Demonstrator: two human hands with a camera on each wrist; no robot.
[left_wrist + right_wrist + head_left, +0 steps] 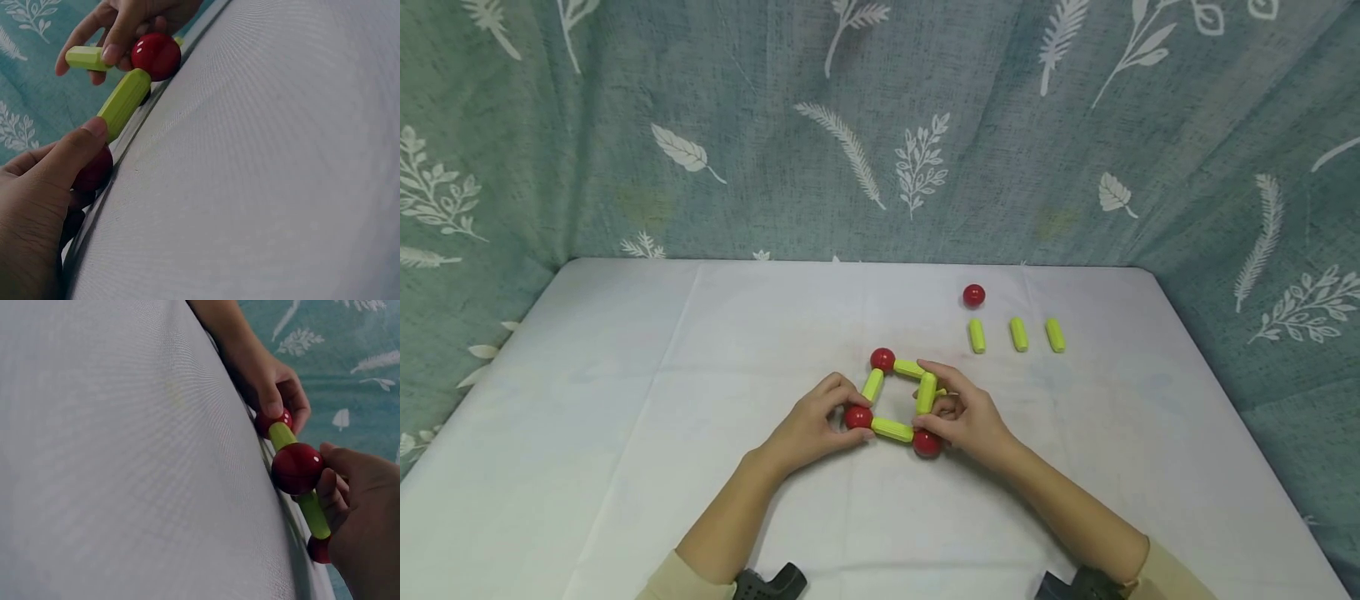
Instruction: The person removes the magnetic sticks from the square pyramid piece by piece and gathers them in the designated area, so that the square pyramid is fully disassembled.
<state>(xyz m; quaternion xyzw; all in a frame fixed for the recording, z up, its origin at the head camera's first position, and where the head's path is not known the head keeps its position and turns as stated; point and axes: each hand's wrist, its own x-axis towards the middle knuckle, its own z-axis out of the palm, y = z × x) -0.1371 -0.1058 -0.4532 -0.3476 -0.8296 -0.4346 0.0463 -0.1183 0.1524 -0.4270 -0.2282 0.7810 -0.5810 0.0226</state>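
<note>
Red balls and yellow-green rods form a four-sided frame on the table. My left hand (816,421) grips the near-left red ball (858,417), its thumb by the front rod (892,430). That rod runs to the near-right red ball (927,443). Over this ball, my right hand (973,417) pinches an upright yellow-green rod (927,393) between thumb and fingers. A left side rod (872,386) leads to the far-left red ball (882,359), where a back rod (908,368) starts. The far-right red ball (319,549) shows in the right wrist view but is hidden by my right hand in the head view.
Behind the frame to the right lie a loose red ball (973,295) and three loose rods: a left one (977,336), a middle one (1018,334) and a right one (1056,335). A white cloth (625,375) covers the table; a leaf-patterned curtain (775,167) hangs behind.
</note>
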